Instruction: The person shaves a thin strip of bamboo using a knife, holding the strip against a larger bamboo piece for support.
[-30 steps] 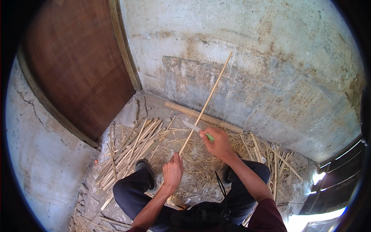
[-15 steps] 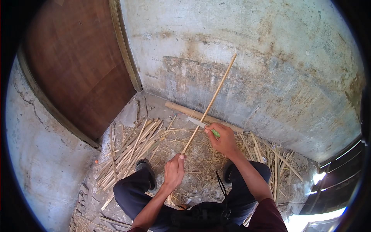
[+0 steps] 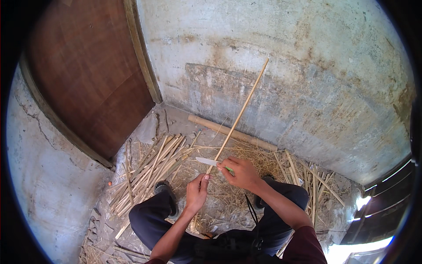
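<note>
One stick (image 3: 241, 110) slants forward, rightward.

A slim tan stick (image 3: 241, 110) slants up rightward, a green-handled knife (image 3: 208, 162) crossing its lower part.

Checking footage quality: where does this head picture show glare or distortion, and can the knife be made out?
Head view: glare burns out the lower right below the dark slatted panel; fisheye bends the left door frame; the knife blade reads in outline, the right hand partly covering the green handle.
</note>
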Motion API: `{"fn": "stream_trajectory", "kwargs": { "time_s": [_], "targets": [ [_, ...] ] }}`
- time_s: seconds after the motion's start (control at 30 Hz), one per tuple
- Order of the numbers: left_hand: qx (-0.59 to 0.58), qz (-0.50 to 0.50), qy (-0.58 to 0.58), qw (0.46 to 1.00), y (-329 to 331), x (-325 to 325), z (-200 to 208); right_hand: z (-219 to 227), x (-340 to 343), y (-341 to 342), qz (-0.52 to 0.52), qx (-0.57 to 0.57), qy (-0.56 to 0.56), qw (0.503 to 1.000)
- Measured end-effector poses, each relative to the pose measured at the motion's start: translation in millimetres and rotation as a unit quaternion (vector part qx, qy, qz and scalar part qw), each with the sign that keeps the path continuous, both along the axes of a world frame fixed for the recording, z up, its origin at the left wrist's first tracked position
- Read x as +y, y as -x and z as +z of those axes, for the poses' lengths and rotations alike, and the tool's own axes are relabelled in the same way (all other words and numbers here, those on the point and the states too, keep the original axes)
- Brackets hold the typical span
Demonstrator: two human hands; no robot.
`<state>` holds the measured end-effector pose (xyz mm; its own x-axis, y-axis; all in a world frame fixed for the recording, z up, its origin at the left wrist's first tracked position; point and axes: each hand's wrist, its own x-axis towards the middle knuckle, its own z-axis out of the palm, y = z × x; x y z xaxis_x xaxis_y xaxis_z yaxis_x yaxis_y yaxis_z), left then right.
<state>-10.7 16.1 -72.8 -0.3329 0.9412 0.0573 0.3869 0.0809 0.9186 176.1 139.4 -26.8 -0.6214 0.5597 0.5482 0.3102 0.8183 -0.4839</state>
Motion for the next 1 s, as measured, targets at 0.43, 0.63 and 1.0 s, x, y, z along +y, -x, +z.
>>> {"fn": "stream_trajectory", "kwargs": {
  "time_s": [0.43,0.63,1.0],
  "targets": [
    [-0.109,-0.009,-0.048,0.993,6,3,-26,14,13,-13,-0.023,0.02,0.029,0.999],
    [-0.1,-0.027,-0.043,0.994,0,-2,-17,29,44,-34,-0.078,0.091,0.014,0.993],
    [-0.096,-0.018,-0.039,0.994,-2,-3,-15,17,15,-24,-0.015,0.02,0.006,1.0]
  ]
}}
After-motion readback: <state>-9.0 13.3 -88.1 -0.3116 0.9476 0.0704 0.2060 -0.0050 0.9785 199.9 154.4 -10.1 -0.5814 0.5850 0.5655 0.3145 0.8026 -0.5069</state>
